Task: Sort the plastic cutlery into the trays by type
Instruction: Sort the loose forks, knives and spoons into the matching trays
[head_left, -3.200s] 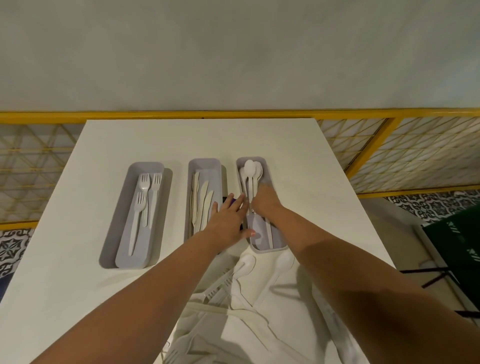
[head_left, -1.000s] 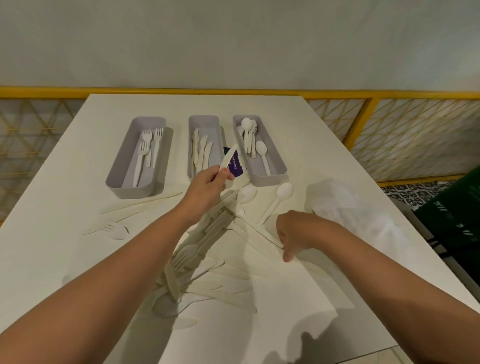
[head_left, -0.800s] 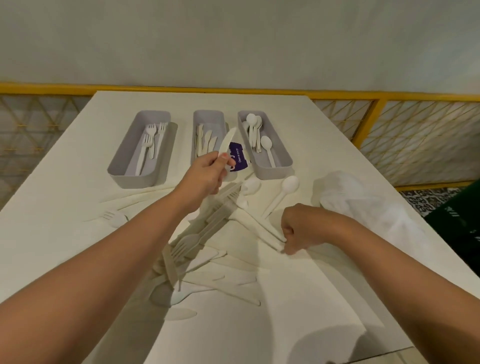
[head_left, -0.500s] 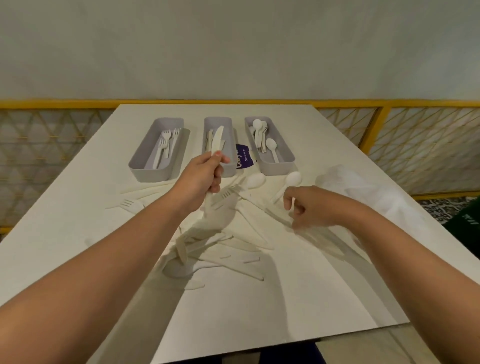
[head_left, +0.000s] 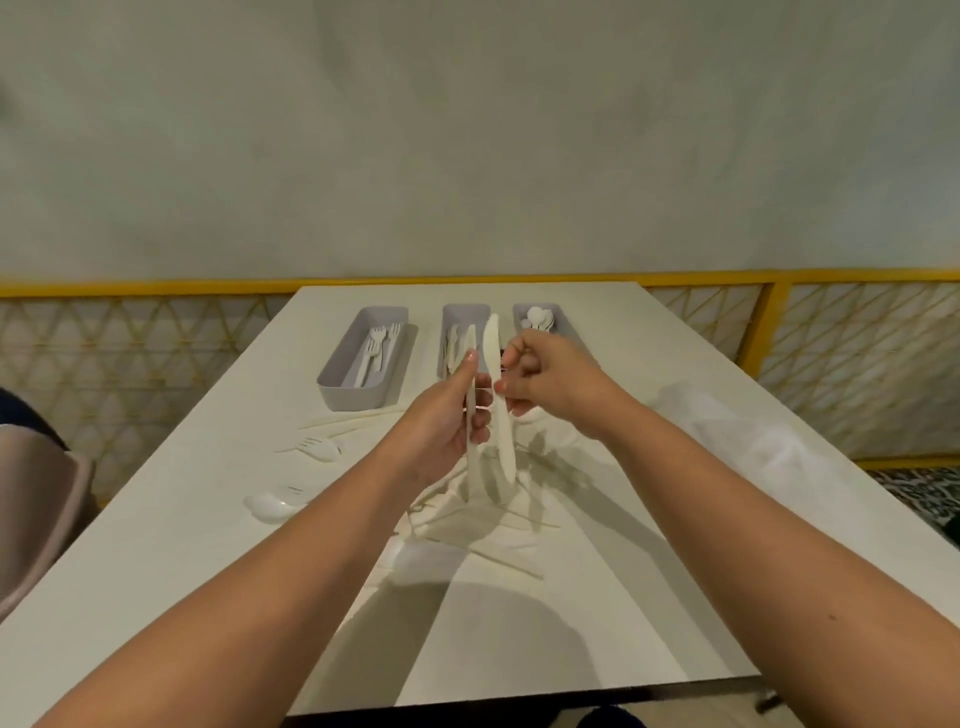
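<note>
At the far end of the table (head_left: 208, 519) the fork tray (head_left: 353, 400) stands leftmost. The left hand (head_left: 441, 421) grips one knife (head_left: 471, 467) upright above the loose pile (head_left: 467, 519). Just beside it, the right hand (head_left: 550, 379) pinches a second knife (head_left: 506, 441), probably to join both for the knife tray (head_left: 457, 312) behind them. The spoon tray (head_left: 565, 321) stands rightmost.
</note>
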